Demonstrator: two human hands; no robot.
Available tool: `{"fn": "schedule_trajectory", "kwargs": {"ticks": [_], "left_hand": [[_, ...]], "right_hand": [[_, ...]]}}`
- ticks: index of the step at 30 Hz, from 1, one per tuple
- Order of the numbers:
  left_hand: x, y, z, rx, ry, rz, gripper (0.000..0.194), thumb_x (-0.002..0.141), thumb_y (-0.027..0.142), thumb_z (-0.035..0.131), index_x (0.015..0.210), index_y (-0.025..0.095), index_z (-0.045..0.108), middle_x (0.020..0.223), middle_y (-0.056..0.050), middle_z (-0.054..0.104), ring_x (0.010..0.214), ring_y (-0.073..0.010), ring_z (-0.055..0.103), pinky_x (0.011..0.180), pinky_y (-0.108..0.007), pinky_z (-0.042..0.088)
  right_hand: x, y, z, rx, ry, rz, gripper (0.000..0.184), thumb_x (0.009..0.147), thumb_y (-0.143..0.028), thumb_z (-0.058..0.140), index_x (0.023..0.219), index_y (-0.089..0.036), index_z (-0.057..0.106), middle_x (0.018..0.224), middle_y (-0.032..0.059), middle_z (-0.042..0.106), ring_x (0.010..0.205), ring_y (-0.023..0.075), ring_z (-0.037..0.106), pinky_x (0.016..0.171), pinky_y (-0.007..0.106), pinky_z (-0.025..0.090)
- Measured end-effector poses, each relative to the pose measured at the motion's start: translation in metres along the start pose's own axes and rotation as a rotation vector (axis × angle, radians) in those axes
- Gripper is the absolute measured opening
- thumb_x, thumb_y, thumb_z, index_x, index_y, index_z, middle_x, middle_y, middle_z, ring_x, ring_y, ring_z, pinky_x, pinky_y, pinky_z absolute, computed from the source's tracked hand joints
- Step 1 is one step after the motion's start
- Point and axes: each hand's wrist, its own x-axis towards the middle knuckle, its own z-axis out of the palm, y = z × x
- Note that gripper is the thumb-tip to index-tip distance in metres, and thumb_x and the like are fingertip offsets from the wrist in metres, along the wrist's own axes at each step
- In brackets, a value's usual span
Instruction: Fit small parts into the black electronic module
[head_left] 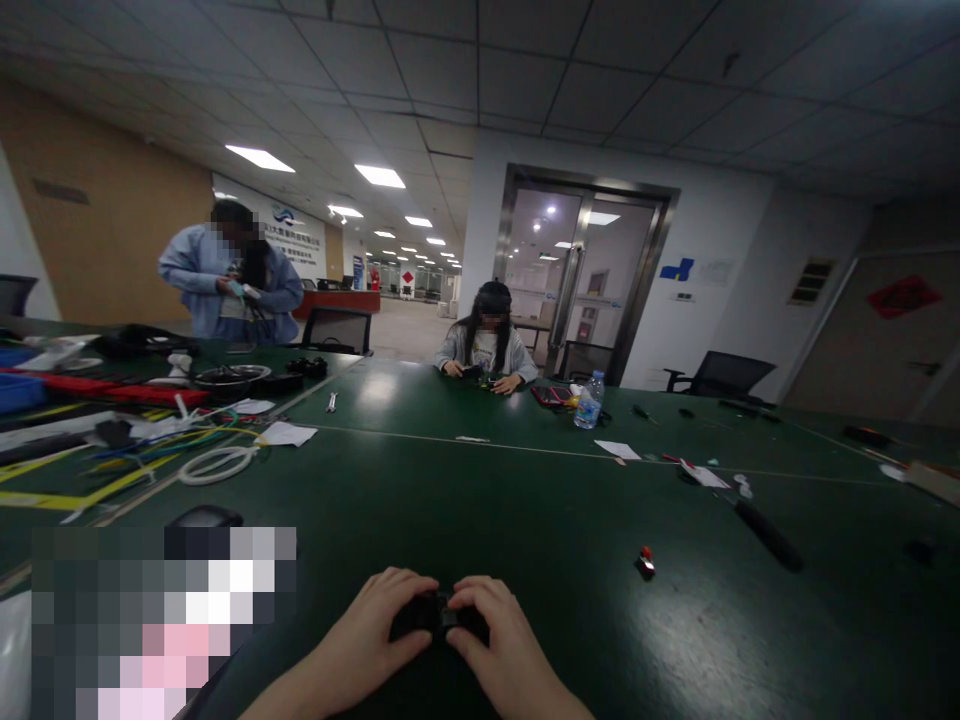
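A small black object (444, 615) is held between my two hands, low over the near part of the green table (360, 520). My left hand (381, 618) closes on its left side, thumb below and fingers above. On the other side my right hand (491, 625) grips it in the same way, fingertips close to those of the left. Its blocky dark middle shows between the fingertips, but its kind cannot be made out. A small red and silver item (646, 562) lies to the right of my hands.
Cables and a white coiled tube (217, 465) lie at left, near a blurred-out patch. A black-handled tool (769, 535) lies at right. Farther back are a water bottle (589, 400), a wrench (331, 402) and a seated person (487, 345). Another person (232, 270) stands back left.
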Motion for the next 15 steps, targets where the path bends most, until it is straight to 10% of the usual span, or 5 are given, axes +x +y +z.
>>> {"fn": "schedule_trajectory", "kwargs": {"ticks": [15], "left_hand": [[-0.001,0.008,-0.005,-0.004,-0.017,-0.040,0.041,0.071,0.021,0.060,0.112,0.026,0.057,0.111,-0.003,0.061,0.105,-0.0243,0.051,0.093,-0.038,0.037]], "right_hand": [[0.004,0.004,-0.014,0.275,0.186,0.106,0.025,0.079,-0.030,0.055,0.103,-0.024,0.062,0.101,0.0024,0.064,0.100,0.0229,0.056,0.089,0.035,0.041]]}}
